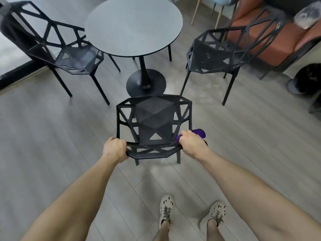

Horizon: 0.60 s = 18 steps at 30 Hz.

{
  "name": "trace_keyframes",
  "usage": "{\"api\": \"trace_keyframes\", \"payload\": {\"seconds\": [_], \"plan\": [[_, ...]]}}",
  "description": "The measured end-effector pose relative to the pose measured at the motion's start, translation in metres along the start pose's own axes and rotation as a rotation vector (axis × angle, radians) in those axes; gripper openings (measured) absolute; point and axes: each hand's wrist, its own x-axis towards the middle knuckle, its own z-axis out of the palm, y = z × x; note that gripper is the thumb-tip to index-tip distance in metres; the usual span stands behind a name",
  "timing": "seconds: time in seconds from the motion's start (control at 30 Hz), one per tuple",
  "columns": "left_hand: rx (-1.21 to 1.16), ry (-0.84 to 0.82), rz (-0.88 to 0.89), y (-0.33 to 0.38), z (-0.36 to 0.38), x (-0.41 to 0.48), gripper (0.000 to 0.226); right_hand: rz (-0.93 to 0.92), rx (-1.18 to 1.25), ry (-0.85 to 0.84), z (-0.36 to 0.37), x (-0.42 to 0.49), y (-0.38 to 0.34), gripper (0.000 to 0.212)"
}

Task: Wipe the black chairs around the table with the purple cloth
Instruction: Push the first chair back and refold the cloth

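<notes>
I see the bunched purple cloth [198, 133] in my right hand [192, 144], fingers curled round it against the top right edge of the nearest black lattice plastic chair [154, 119]. My left hand [114, 148] grips the backrest's left corner. Beyond stands the round grey table [133, 25], flanked by a left black chair [74, 58] and a right black chair [212, 54].

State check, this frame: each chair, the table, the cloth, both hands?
near chair, upright, backrest top gripped at both ends
left hand, fingers curled round the backrest's left end
right hand, grips purple cloth against the backrest's right end
purple cloth, bunched, partly under the right hand
left chair, upright, untouched
right chair, upright, untouched
table, upright among the chairs
</notes>
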Motion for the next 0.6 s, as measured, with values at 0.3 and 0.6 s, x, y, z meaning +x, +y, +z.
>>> {"api": "trace_keyframes", "payload": {"seconds": [0.3,0.6], "plan": [[-0.068,-0.169,0.116,0.015,-0.086,0.022,0.068,0.360,0.649,0.135,-0.054,0.019,0.058,0.030],[-1.024,-0.008,0.556,0.240,-0.237,0.018,0.082,0.752,1.589,0.292,-0.120,-0.047,0.208,0.008]]}}
